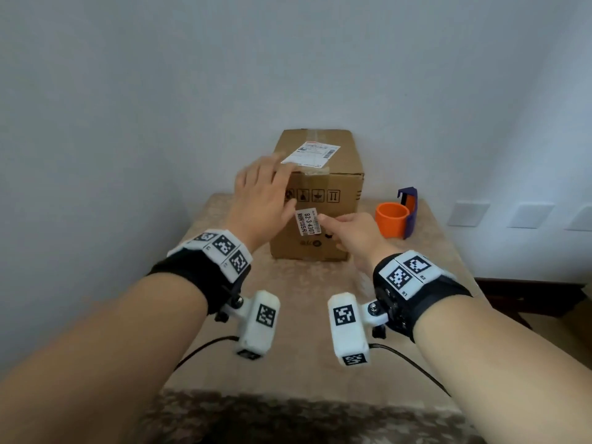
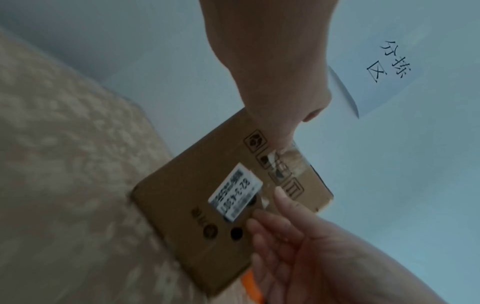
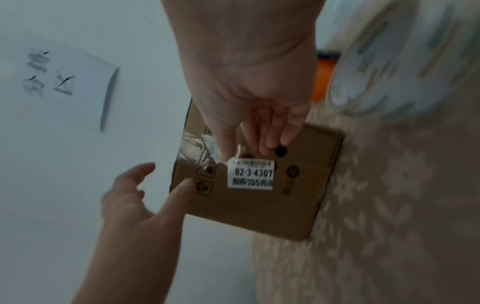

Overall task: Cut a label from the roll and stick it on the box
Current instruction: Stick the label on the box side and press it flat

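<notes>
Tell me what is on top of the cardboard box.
On the cardboard box top lie a white shipping label and clear tape along the seam. The left hand covers the top's near left corner, so that part is hidden.

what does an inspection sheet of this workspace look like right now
surface: table under a beige patterned cloth
job's things: cardboard box stands upright near the wall; small white label printed 82-3-4307 is at the box's front face; whether it is stuck down cannot be told
clutter: orange and purple dispenser to the right of the box; shipping label on the box top
grippers: left hand open, fingers spread at the box's upper left edge; right hand pinches the label's edge
cables: black cable from the right wrist camera, another from the left
surroundings: pale wall; paper sheet with handwriting on it
</notes>
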`<state>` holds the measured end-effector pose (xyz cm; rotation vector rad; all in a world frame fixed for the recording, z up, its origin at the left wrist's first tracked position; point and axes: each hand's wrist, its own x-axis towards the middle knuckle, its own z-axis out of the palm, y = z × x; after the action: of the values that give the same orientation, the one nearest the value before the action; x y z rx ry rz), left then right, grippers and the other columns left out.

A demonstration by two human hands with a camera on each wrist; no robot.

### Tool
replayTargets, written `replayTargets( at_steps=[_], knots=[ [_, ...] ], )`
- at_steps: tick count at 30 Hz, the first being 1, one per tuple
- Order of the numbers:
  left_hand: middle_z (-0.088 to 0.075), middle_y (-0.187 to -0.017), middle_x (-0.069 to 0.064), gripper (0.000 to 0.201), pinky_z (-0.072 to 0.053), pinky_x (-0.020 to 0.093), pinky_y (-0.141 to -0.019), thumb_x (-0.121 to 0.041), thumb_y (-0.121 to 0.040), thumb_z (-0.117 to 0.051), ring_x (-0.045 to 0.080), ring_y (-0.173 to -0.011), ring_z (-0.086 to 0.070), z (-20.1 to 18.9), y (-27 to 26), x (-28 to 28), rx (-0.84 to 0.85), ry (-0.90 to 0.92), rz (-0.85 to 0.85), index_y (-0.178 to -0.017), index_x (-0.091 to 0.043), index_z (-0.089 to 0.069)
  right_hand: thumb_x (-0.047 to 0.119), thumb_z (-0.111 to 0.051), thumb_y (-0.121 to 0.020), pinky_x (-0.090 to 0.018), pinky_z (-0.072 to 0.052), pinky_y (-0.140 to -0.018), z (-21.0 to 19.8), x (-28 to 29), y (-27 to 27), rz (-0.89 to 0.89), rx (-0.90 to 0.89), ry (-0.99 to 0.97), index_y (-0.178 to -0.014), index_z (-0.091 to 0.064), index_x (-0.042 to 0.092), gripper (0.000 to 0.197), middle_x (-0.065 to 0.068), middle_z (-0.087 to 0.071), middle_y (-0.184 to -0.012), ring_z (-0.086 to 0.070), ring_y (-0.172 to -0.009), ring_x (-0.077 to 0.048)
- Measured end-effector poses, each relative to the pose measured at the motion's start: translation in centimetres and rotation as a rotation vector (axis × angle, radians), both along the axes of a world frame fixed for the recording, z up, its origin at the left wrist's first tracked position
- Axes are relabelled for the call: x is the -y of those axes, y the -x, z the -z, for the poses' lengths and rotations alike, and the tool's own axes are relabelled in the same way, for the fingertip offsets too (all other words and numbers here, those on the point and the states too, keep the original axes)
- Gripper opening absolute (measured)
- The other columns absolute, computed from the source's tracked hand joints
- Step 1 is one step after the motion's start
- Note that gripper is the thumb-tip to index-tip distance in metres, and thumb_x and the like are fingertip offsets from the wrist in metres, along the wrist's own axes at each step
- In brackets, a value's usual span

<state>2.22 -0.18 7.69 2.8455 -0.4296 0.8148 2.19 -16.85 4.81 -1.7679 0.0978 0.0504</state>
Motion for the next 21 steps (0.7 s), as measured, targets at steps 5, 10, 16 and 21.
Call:
replayTargets(
  at_steps=[5, 10, 16, 21],
  knots=[
    [-0.023, -0.157, 0.002, 0.063, -0.016, 0.053, -0.117, -0.046, -0.092, -0.046, 0.028, -0.144, -0.018, -0.7, -4.0, 0.0, -0.162, -0.126, 0.029, -0.147, -0.027, -0.021, 0.015, -0.069, -0.083, -0.007, -0.035, -0.028, 0.1, -2.6, -1.0, 0.228, -0.075, -0.312, -0.082, -0.066, 0.006, 0.010, -0.003, -0.062, -0.067, -0.053, -0.052, -0.008],
    [-0.052, -0.137, 0.003, 0.042, -0.044, 0.047, -0.100, -0.035, -0.096, -0.043, 0.025, -0.124, -0.048, -1.1, -5.0, 0.1, -0.194, -0.023, 0.158, -0.136, -0.023, -0.044, 0.007, -0.067, -0.083, -0.007, -0.034, -0.028, 0.4, -2.4, -0.9, 0.250, -0.084, -0.297, -0.068, -0.061, 0.008, 0.016, -0.002, -0.062, -0.065, -0.052, -0.050, -0.008],
    [-0.049, -0.143, 0.004, 0.041, -0.040, 0.047, -0.104, -0.036, -0.098, -0.040, 0.026, -0.130, -0.044, -0.5, -5.5, 0.1, -0.195, 0.027, 0.138, -0.136, -0.025, -0.047, 0.017, -0.068, -0.083, -0.019, -0.037, -0.056, 1.5, -1.4, 0.7, 0.123, -0.054, -0.173, -0.080, -0.072, 0.006, 0.012, -0.004, -0.066, -0.074, -0.050, -0.061, -0.009],
    [-0.055, -0.136, 0.000, 0.040, -0.045, 0.049, -0.096, -0.042, -0.095, -0.043, 0.025, -0.124, -0.048, -0.1, -5.6, 0.2, -0.151, 0.033, 0.109, -0.132, -0.029, -0.051, 0.016, -0.069, -0.082, -0.019, -0.035, -0.055, 1.7, -1.2, -0.1, 0.117, -0.078, -0.170, -0.077, -0.070, 0.008, 0.009, -0.003, -0.066, -0.072, -0.049, -0.058, -0.008]
  ],
)
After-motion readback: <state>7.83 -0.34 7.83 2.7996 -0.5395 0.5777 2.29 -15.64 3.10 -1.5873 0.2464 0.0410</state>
